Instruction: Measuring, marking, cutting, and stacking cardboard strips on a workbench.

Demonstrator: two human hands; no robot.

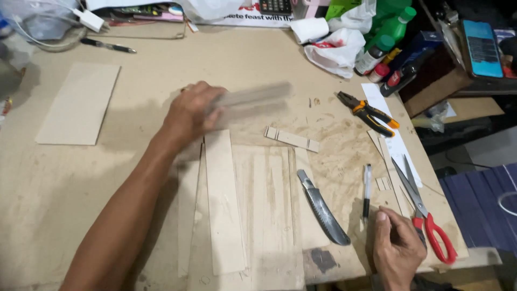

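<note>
Left hand [191, 110] is gripping a thin wood strip [250, 99], blurred, sticking out to its right above the stacked boards [223, 205], with plenty of bare table [134, 70] beyond its knuckles. Right hand [396, 250] sits loosely curled near the table's front edge, holding nothing, just touching the red-handled scissors [425, 221]. Count-wise: one curved knife [323, 207] and one pen [367, 191] to its left, one pair of pliers [369, 112] well beyond it.
</note>
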